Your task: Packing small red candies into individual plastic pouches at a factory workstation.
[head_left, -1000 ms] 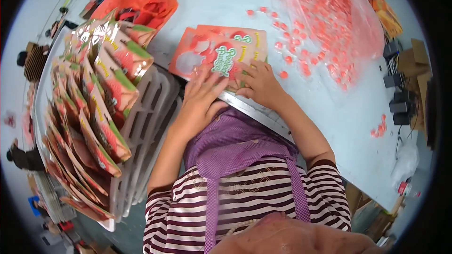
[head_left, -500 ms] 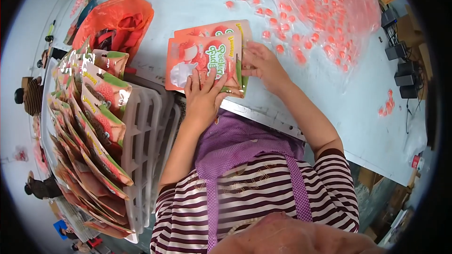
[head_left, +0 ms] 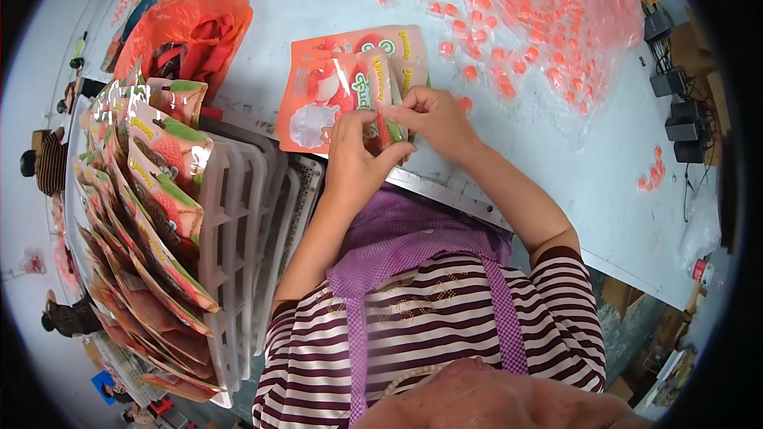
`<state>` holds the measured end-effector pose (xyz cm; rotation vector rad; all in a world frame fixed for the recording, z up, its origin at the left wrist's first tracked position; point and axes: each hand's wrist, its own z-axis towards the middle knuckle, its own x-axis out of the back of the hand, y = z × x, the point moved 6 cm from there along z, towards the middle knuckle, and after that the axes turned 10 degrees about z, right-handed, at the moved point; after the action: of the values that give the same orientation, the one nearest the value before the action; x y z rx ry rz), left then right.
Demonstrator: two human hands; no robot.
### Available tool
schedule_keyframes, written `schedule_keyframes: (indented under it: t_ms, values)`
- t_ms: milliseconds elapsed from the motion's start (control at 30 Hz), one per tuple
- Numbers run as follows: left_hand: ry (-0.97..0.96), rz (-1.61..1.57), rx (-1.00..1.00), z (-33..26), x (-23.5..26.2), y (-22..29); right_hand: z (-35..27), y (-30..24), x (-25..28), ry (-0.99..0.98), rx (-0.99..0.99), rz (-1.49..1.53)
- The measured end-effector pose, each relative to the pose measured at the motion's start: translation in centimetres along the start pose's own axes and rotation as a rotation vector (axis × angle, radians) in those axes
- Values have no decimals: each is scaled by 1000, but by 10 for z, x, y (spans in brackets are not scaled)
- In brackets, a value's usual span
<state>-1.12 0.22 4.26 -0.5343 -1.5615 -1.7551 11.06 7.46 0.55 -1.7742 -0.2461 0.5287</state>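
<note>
A pink-red candy pouch [head_left: 317, 90] lies near the front edge of the table, its right end curled up. Beneath it another pouch [head_left: 413, 46] shows along the top and right. My left hand [head_left: 355, 151] is closed on the lower part of the top pouch, thumb and fingers pinching it near the curl. With thumb and forefinger, my right hand [head_left: 439, 122] pinches the raised right edge. Both hands nearly meet there. Whether the pouch's mouth is parted cannot be made out.
Left of me, many filled pouches [head_left: 171, 183] stand packed beside white plastic crates [head_left: 230, 214]. An orange plastic bag [head_left: 230, 12] sits at the far left. Wrapped red candies [head_left: 479, 36] spill from a large clear bag [head_left: 556, 24] at the far right. Black adapters [head_left: 683, 127] line the right edge.
My left hand has gone from lying spread on the pouch to pinching it. My right hand has moved left and curled the pouch's right edge up and inward.
</note>
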Motion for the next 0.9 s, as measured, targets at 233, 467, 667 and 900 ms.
schedule_keyframes:
  t_ms: [233,467,667,900]
  values:
    - [-97,-179,-54,2,-6,-15,-6,-2,-10,-193,-7,92]
    - [140,-563,170,-3,14,-25,-8,-13,-3,-60,81,-183]
    - [-167,174,-509,-13,27,20,-10,-1,-18,-244,72,6]
    - [-211,426,-570,0,38,17,-9,-10,-11,-277,317,-117]
